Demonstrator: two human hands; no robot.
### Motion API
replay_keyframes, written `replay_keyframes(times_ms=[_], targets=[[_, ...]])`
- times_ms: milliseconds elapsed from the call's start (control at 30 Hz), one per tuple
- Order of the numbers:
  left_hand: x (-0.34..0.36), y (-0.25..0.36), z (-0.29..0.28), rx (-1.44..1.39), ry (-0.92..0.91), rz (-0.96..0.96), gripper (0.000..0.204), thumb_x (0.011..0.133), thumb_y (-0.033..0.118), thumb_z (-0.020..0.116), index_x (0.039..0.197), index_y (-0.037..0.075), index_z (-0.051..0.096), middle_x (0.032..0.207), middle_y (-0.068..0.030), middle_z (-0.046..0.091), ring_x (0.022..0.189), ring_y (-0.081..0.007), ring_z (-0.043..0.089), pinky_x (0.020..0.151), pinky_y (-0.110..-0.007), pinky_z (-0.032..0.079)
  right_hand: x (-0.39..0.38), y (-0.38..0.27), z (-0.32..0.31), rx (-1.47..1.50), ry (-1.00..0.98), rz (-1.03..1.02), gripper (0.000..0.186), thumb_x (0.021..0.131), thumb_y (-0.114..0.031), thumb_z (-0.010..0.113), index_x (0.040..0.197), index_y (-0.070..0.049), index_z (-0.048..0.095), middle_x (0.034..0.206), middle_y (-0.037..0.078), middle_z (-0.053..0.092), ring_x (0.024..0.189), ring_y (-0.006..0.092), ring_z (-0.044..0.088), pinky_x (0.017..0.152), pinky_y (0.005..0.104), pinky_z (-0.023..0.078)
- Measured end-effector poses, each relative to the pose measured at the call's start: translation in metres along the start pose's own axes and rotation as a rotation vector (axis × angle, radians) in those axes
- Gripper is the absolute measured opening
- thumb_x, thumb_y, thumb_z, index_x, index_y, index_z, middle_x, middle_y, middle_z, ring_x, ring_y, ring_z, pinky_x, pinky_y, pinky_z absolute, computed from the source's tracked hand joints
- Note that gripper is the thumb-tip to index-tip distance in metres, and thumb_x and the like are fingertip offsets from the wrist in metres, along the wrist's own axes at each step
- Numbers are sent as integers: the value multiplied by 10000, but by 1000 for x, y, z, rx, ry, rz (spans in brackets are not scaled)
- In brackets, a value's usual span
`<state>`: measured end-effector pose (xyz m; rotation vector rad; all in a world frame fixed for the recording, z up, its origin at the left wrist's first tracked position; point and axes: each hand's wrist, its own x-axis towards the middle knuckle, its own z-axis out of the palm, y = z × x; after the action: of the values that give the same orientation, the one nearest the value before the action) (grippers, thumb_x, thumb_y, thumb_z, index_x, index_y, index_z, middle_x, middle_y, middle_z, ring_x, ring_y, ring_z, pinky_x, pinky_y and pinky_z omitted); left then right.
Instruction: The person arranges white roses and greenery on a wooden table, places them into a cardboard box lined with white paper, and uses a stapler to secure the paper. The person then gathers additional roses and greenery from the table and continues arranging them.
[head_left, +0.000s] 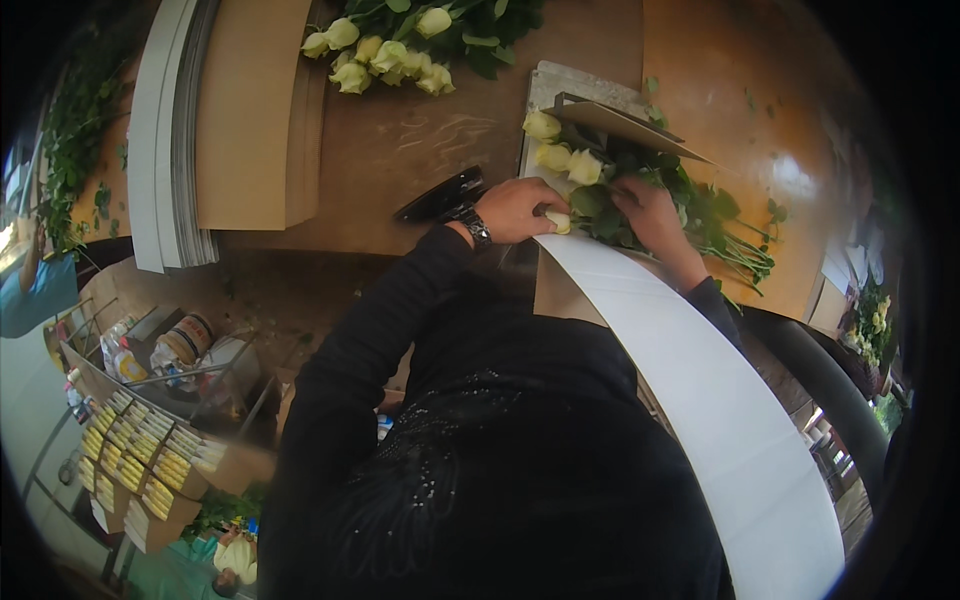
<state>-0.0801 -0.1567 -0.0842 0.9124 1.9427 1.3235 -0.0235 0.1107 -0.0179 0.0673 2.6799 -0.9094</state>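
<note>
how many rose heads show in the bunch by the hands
4 clearly: a top rose, a second rose just below, a third rose to its right, and a fourth rose at the left hand. Others may be hidden by leaves or the right hand.

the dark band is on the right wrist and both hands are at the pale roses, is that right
Wrong wrist: the head view shows the dark band on the left one, not the right. The rest holds: the left hand and right hand are both at the pale roses.
</note>
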Motion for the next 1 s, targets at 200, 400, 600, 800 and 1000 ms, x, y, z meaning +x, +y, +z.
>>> replay_keyframes(times_ms=[200,400,600,800,1000], targets=[[2,11,-8,-91,-88,-164,467,827,300,764,1233,77,712,1088,-187,748,1029,-358,714,903,-423,559,-7,-7,-26,217,192,77,269,879,-114,731,1127,-12,703,952,183,743,824,308,711,740,368,544],[19,12,1,-121,16,-183,387,836,149,754,1198,25,699,1007,-142,774,944,-266,756,871,-373,599,-17,-18,-21,-80,-184,-221,407,742,-112,731,1140,-38,690,1000,175,729,910,389,704,802,453,559],[34,8,4,-671,-40,-452,303,906,21,631,1202,-13,686,1002,-133,755,833,-175,753,743,-306,618,-6,-5,0,-383,-239,-28,426,757,-92,668,1182,-69,664,1021,181,741,947,440,688,826,522,548],[27,18,1,-188,107,-115,380,901,67,651,1278,13,657,1184,-188,705,946,-264,742,872,-358,600,-11,-4,-38,-19,-47,6,346,764,-156,755,1082,-35,698,945,232,716,887,446,677,760,470,539],[43,27,9,188,-177,-45,719,822,375,799,1421,57,561,1332,-218,626,1035,-369,713,921,-427,570,-7,-7,-74,18,-22,111,430,795,-160,806,1151,52,691,897,261,693,727,298,632,735,374,522]])
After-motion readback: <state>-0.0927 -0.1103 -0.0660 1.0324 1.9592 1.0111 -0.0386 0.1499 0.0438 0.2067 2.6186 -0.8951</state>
